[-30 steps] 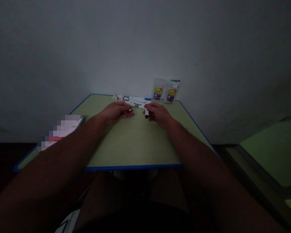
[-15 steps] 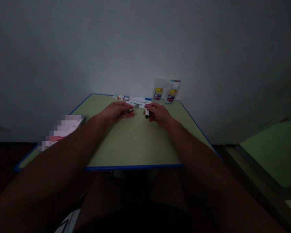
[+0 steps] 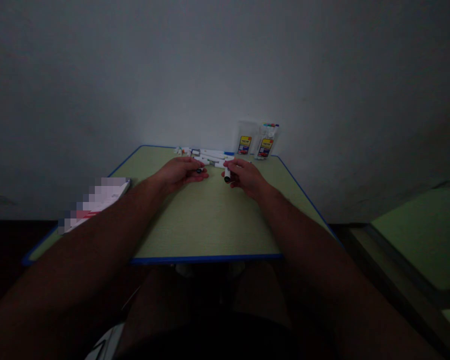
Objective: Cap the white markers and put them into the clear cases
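My left hand (image 3: 183, 171) is closed on a marker (image 3: 199, 170); mostly its dark round end shows beneath the fingers. In my right hand (image 3: 245, 175) a white marker (image 3: 227, 173) with a black end is gripped between thumb and fingers, the black end pointing down towards me. Both hands are low over the table, a short gap apart. Just behind them several white markers (image 3: 212, 153) lie loosely side by side near the back edge, some with coloured ends. My fingers hide parts of the nearer ones.
Two clear pouches with yellow labels stand against the wall: one pouch (image 3: 245, 145) looks see-through, the other pouch (image 3: 266, 145) holds coloured-tipped markers. On the left side of the blue-edged table (image 3: 210, 225) lies a flat white item (image 3: 108, 197), partly blurred out. The wall (image 3: 210, 75) rises directly behind.
The dark end of the marker in my left hand has shifted slightly upward, and the one in my right hand has tipped a little. Otherwise the scene looks the same.
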Action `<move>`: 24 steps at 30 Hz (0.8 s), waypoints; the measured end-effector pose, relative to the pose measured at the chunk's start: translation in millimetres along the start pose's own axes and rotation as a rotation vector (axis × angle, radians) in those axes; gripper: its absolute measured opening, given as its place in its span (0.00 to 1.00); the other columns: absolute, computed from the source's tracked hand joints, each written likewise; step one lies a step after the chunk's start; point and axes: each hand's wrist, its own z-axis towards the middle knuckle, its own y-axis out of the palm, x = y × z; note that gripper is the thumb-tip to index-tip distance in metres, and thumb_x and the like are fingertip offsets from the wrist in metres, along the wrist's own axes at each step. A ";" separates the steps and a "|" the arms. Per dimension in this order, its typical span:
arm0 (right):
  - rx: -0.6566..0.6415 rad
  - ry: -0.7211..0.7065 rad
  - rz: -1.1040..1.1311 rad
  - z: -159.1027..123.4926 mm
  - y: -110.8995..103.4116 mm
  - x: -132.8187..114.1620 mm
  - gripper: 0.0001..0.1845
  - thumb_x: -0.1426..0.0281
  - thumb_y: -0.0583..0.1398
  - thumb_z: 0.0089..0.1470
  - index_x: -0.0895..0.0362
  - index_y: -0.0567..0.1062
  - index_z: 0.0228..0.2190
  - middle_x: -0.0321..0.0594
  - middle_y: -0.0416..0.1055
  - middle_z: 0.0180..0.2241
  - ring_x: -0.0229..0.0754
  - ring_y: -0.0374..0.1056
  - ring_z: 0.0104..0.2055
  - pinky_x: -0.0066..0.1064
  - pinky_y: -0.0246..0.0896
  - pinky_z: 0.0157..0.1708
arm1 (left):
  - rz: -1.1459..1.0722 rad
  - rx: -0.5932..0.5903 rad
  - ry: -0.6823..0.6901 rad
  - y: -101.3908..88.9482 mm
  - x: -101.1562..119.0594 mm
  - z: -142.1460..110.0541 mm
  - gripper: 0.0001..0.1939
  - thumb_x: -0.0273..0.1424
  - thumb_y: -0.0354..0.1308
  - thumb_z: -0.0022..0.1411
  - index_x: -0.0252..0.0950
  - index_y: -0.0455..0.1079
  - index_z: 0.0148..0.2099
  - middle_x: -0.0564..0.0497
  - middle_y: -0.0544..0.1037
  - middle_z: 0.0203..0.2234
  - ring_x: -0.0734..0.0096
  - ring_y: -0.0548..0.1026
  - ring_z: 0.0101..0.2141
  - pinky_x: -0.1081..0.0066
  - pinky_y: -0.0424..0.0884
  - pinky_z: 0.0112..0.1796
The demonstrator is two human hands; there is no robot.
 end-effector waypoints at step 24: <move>-0.024 -0.023 -0.002 0.5 -1.0 1.1 0.03 0.69 0.59 0.63 0.55 0.73 0.36 0.35 0.76 0.28 0.32 0.69 0.23 0.22 0.60 0.19 | 0.005 -0.008 -0.006 1.2 1.7 -1.9 0.04 0.18 0.60 0.60 0.29 0.74 0.34 0.40 0.80 0.32 0.66 0.81 0.30 0.70 0.80 0.33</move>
